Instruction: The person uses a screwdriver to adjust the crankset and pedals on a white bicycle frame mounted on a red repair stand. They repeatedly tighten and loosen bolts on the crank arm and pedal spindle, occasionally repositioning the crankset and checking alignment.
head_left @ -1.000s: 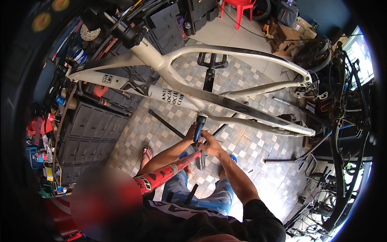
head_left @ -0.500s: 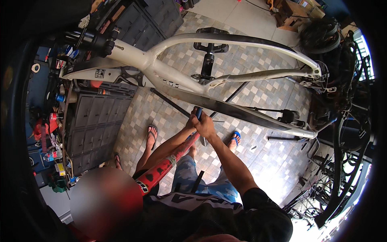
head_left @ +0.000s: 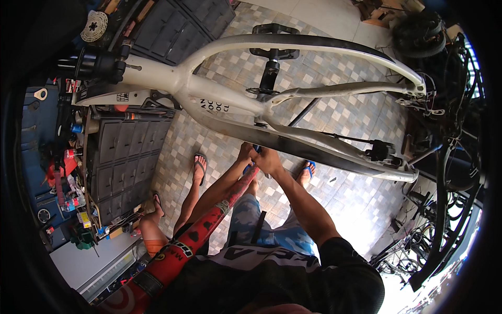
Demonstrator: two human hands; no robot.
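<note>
My left hand (head_left: 246, 154) and my right hand (head_left: 268, 160) are together in front of me, fingers closed around a blue handle (head_left: 256, 149). Only small blue parts show between and below the fingers, so the kind of tool is hidden. A red bicycle frame (head_left: 209, 222) with worn paint slants up from the lower left, its narrow end reaching my hands. Just beyond my knuckles, a pale bicycle frame (head_left: 219, 91) with black markings lies across the view. Its crank arm carries a black pedal (head_left: 274, 42).
Dark drawer cabinets (head_left: 125, 141) and a tool-covered bench (head_left: 39, 172) line the left. Another person's sandaled foot (head_left: 199, 168) stands on the tiled floor (head_left: 334, 120) at my left. Bicycle parts (head_left: 455, 157) crowd the right, and a cassette (head_left: 94, 26) lies far left.
The pale frame's front end has shifted left in view. My hands have sunk closer around the blue handle, showing less of it. More of the red frame shows at lower left.
</note>
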